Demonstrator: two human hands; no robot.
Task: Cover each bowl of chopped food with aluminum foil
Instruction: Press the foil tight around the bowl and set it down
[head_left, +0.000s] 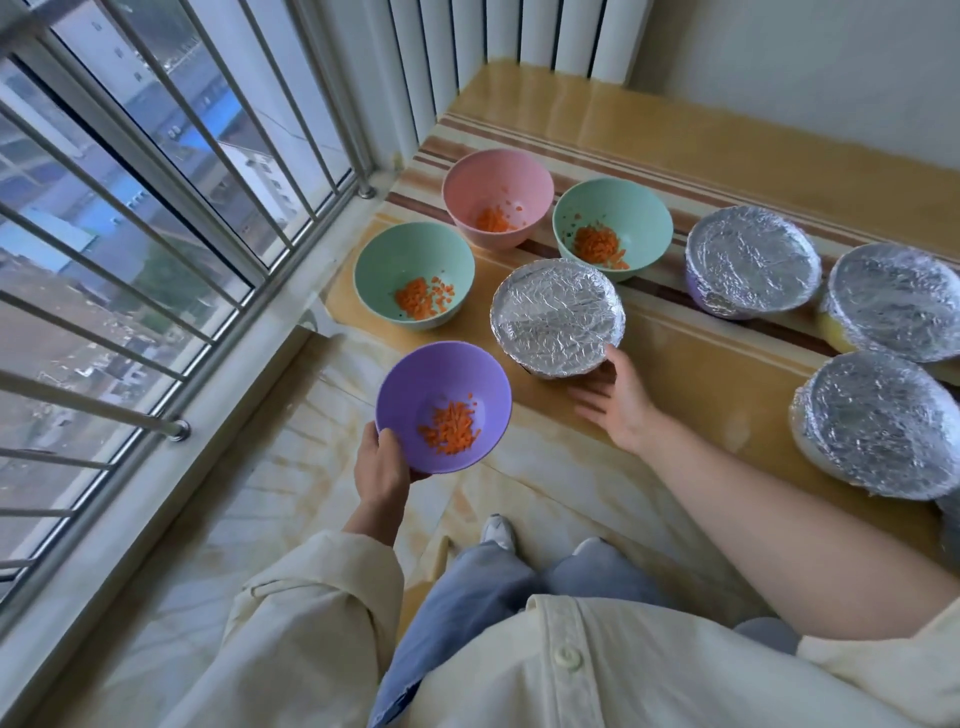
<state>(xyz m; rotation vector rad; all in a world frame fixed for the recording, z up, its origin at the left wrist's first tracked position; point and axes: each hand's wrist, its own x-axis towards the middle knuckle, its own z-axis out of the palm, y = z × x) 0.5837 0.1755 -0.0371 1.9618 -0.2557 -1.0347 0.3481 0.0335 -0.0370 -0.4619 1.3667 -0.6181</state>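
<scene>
A purple bowl (415, 379) holding chopped orange food (449, 428) is gripped at its near-left rim by the left hand (382, 470), the thumb hooked over the edge and the fingers curled beneath. It is held at the near left of the group, over the pale marbled floor (322, 467) and close to the window bars (156, 260).

The right hand (615, 402) is kept flat with its fingers spread. It lies just beside the near side of a foil-covered bowl (558, 314), with the thumb seemingly against the foil's edge.

On the yellow striped surface (701, 374), three uncovered bowls are set at the far left:
- a green bowl (395, 265) nearest the window;
- a pink bowl (493, 179) beyond it;
- a second green bowl (623, 208) to the right, its rim near the central foil.

Only narrow gaps are left between these rims.

Three more foil-wrapped bowls are grouped at the right: one far (753, 257), one at the frame's edge (896, 301) and one near (878, 421). A wide bare stretch of the surface is left between the central covered bowl and the near-right one, and the right forearm crosses it.
</scene>
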